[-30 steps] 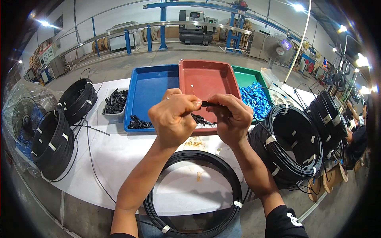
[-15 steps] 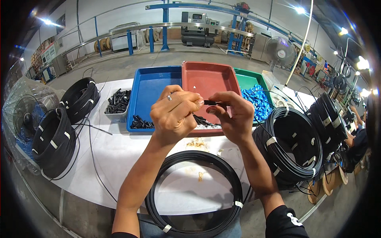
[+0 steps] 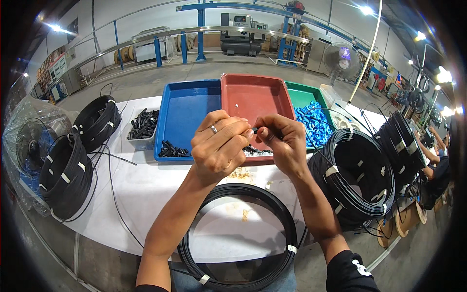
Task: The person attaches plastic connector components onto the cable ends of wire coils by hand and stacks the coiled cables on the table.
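My left hand [image 3: 217,145] and my right hand [image 3: 283,141] meet in front of the red tray, fingertips pinched together. Between them a small black cylindrical piece [image 3: 255,130] just shows; the fingers hide most of it, and its exact kind is unclear. Below my forearms a coil of thin black cable [image 3: 290,221], bound with white tape, lies partly on the table and over its near edge. Behind my hands stand a blue tray [image 3: 192,107] with small black parts, a red tray [image 3: 255,95] with small black and white parts, and a green tray [image 3: 304,96] with blue parts.
A white box of black parts [image 3: 144,124] stands left of the trays. Taped black cable coils [image 3: 66,175] sit at the left, and more coils [image 3: 357,175] at the right. Loose cable strands cross the white table [image 3: 136,194]. A fan [image 3: 342,61] stands beyond; people are at the far right.
My hands have drawn closer together, with the right fingertips now against the left ones. Less of the black piece shows between them.
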Tool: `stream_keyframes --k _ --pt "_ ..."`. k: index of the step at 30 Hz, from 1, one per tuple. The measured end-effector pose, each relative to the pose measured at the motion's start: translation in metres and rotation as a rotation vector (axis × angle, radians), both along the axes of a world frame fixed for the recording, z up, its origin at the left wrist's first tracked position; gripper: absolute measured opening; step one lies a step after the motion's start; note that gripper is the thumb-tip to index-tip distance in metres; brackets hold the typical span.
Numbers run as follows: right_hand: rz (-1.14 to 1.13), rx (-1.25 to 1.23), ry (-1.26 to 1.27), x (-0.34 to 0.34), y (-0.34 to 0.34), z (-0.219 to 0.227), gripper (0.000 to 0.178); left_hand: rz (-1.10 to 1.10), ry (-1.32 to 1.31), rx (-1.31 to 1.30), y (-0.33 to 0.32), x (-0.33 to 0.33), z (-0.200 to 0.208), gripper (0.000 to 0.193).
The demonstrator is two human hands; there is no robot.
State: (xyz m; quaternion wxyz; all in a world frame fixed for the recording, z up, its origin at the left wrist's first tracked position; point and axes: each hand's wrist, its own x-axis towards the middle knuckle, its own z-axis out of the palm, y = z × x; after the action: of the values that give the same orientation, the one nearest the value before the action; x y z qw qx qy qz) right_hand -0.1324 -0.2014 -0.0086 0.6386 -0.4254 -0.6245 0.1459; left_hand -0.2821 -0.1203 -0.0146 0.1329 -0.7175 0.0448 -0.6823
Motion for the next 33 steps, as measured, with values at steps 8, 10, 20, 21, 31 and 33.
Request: stream_keyframes --k 8,10,20,21,31,33 --pt "-0.1 0.259 -0.314 0.008 0.009 -0.002 0.015 -0.004 0.013 -0.089 0.006 -0.001 0.002 0.015" --pt "-0.078 0.277 -0.311 0.01 0.01 -0.004 0.016 -0.01 0.024 -0.026 0.008 0.0 0.001 0.007" --pt "0.406 -0.121 0.265 0.013 0.01 -0.006 0.006 0.033 0.083 0.109 0.007 -0.002 0.0 0.008" --pt "0.451 -0.228 0.335 0.016 0.01 -0.004 0.006 0.034 0.094 0.121 0.009 -0.003 -0.001 0.008" --pt "-0.044 0.002 -0.16 0.025 0.026 -0.013 0.014 -0.295 0.281 -0.604 0.026 -0.003 -0.003 0.04" --pt "-0.071 0.09 -0.259 0.029 0.029 -0.015 0.013 -0.544 0.33 -0.908 0.03 -0.01 0.002 0.049"
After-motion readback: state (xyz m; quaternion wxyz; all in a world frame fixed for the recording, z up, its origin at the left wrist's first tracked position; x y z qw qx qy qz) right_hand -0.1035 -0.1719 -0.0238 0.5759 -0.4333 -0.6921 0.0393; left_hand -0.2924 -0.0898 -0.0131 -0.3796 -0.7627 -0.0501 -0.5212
